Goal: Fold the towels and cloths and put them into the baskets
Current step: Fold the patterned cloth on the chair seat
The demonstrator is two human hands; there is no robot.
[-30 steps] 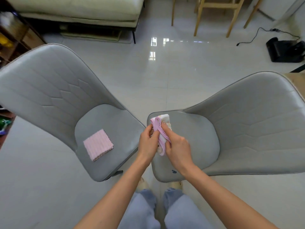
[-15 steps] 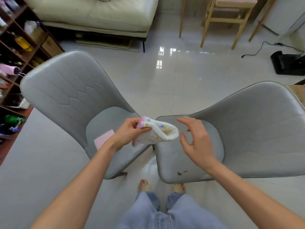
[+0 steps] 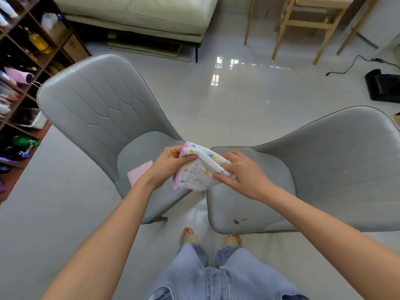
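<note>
Two grey chairs (image 3: pixel 104 109) stand side by side; a folded pink cloth (image 3: pixel 138 173) lies on the left seat. Between them, the left hand (image 3: pixel 166 163) and right hand (image 3: pixel 242 172) hold the dotted towel (image 3: pixel 197 172) aloft, fingers pinching it. A loosened pinch could let the fold spring open.

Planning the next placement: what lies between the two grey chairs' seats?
Head view: only bare floor separates left chair and right chair; the held cloth hangs above it.
</note>
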